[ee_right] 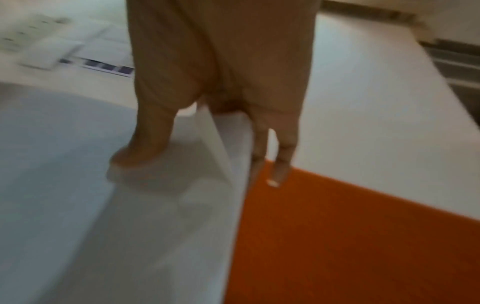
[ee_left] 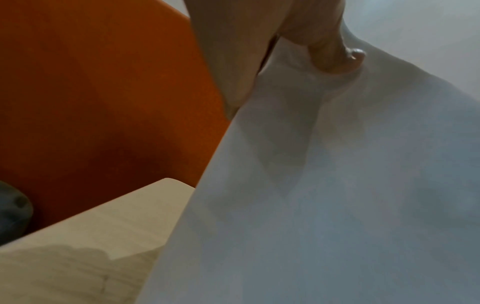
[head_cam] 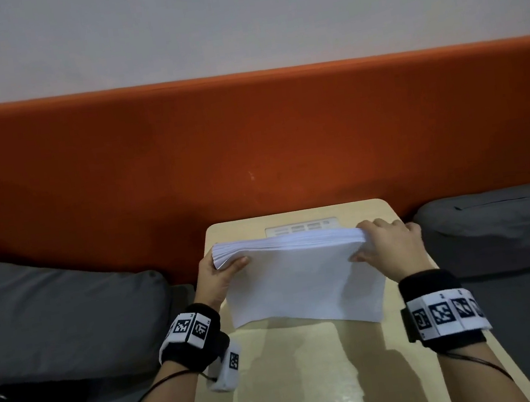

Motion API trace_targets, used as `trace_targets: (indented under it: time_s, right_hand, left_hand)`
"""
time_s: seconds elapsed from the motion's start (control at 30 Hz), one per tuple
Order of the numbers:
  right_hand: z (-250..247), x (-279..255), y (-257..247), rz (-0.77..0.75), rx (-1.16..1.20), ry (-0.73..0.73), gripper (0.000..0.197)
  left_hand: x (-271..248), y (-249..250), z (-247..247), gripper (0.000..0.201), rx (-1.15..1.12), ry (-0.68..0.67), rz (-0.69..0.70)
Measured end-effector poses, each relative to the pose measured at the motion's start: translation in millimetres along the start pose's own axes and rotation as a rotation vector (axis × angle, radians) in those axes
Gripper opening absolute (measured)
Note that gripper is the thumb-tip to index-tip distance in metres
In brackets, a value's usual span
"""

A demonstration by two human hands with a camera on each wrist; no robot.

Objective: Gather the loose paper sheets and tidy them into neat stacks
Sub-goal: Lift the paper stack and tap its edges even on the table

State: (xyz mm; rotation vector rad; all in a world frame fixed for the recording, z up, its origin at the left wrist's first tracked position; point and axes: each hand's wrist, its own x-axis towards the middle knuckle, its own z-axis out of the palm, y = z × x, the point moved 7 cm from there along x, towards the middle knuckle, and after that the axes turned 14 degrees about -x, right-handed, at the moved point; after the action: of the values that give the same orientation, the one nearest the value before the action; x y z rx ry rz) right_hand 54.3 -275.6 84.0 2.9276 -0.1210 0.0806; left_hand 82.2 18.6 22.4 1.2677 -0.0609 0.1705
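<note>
A thick stack of white paper sheets [head_cam: 300, 277] stands tilted on its lower edge on the small pale wooden table [head_cam: 314, 380]. My left hand [head_cam: 222, 270] grips its upper left corner, thumb on the near face. My right hand [head_cam: 387, 245] grips the upper right corner, thumb on the near face and fingers behind. In the left wrist view the thumb [ee_left: 337, 53] presses the paper [ee_left: 324, 195]. In the blurred right wrist view the thumb [ee_right: 140, 156] lies on the stack [ee_right: 103, 216], fingers [ee_right: 283, 156] behind its edge.
An orange padded backrest [head_cam: 250, 148] runs behind the table. Grey cushions lie to the left [head_cam: 59, 315] and right [head_cam: 502, 223]. A pale label or panel [head_cam: 301, 228] sits at the table's far end, behind the stack.
</note>
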Motion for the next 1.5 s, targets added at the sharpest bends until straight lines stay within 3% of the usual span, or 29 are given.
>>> trace_targets:
  time_s: [0.1, 0.27, 0.53, 0.7, 0.8, 0.87, 0.97, 1.03, 1.07, 1.13, 1.2, 1.27, 1.37, 1.43, 1.5]
  right_hand:
    - [-5.3, 6.0, -40.6, -0.066, -0.139, -0.037, 0.057]
    - [-17.9, 8.3, -120.0, -0.285, -0.058, 0.089, 0.059]
    - [-27.8, 12.8, -115.5, -0.441, 0.023, 0.178, 0.034]
    - [-47.0, 6.7, -66.6, -0.378, 0.39, 0.268, 0.026]
    - [-46.8, 4.9, -31.8, -0.317, 0.743, 0.216, 0.028]
    - [-47.5, -0.3, -19.8, -0.289, 0.994, 0.192, 0.032]
    - [-34.0, -4.7, -13.6, -0.236, 1.357, 0.098, 0.021]
    - [-16.9, -5.7, -15.2, -0.158, 1.494, 0.085, 0.025]
    - [-11.3, -6.6, -16.5, -0.114, 1.536, 0.106, 0.025]
    - [-0.6, -6.0, -18.2, -0.056, 1.609, 0.153, 0.031]
    - [1.6, -6.0, -19.1, -0.041, 1.637, 0.19, 0.066]
    - [1.7, -7.7, -18.1, -0.026, 1.654, 0.22, 0.074]
    - [5.5, -6.7, -21.2, -0.026, 1.657, 0.213, 0.054]
    - [10.8, -6.6, -21.8, -0.032, 1.644, 0.204, 0.065]
    - [11.4, -5.8, -21.4, -0.017, 1.606, 0.195, 0.078]
  left_hand:
    - [-0.2, 0.3, 0.9, 0.025, -0.002, -0.004, 0.0]
    - [-0.1, 1.6, 0.9, 0.024, 0.003, -0.014, -0.003]
    - [-2.0, 0.8, 3.2, 0.032, 0.024, -0.034, 0.015]
    - [-9.8, -21.1, -6.9, 0.043, -0.006, -0.088, -0.176]
    - [-6.6, -11.1, -23.6, 0.045, -0.005, -0.018, -0.109]
    - [-1.7, 2.1, -24.0, 0.059, -0.102, 0.028, -0.046]
    - [5.5, 22.7, 0.3, 0.086, -0.363, 0.037, -0.015]
    - [9.0, 38.7, 23.2, 0.083, -0.39, 0.031, 0.038]
    - [8.4, 49.0, 32.5, 0.073, -0.33, 0.039, 0.089]
    - [3.6, 66.4, 46.2, 0.034, -0.227, 0.068, 0.185]
    - [-1.3, 76.5, 55.4, 0.008, -0.194, 0.053, 0.248]
    - [-8.1, 81.7, 62.5, 0.017, -0.169, 0.021, 0.294]
    - [-11.9, 71.4, 52.5, 0.029, -0.15, 0.062, 0.293]
    - [-13.7, 64.0, 47.3, 0.037, -0.146, 0.049, 0.3]
    - [-17.1, 60.3, 44.7, 0.06, -0.102, 0.011, 0.319]
